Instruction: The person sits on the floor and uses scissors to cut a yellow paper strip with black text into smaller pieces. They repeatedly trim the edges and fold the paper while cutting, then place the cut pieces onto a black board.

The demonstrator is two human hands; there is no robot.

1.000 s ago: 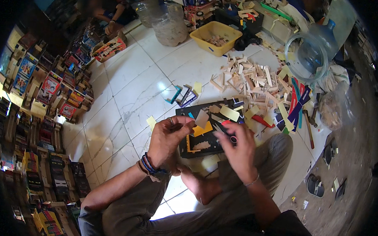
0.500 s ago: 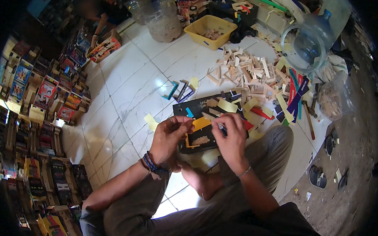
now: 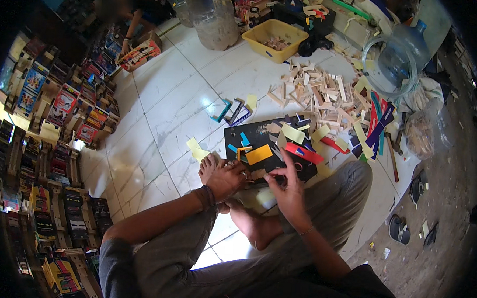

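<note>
A black board [image 3: 233, 134] lies on the floor before my crossed legs. My left hand [image 3: 225, 182] is palm down at its near left edge, fingers bent; their tips and anything under them are hidden. Just beyond those fingers is a small yellow-orange angled piece [image 3: 242, 152], beside an orange rectangle [image 3: 258, 154] and light blue pieces [image 3: 244, 139]. Over the near right part of the board, my right hand [image 3: 290, 195] has its index finger raised and thumb apart, with nothing visible between them. A red strip [image 3: 305, 153] lies past its fingertips.
A heap of small wood pieces [image 3: 327, 97] spreads beyond the board. A yellow tub [image 3: 274, 40] stands farther back. A hammer [image 3: 393, 157] lies at right. Stacked printed wooden items [image 3: 62, 107] line the left, where another person's hand [image 3: 126, 47] touches a box [image 3: 141, 54].
My left hand has turned palm down and dropped toward the board's near edge. My right hand has drawn nearer and raised its index finger. The yellow-orange angled piece sits farther from me.
</note>
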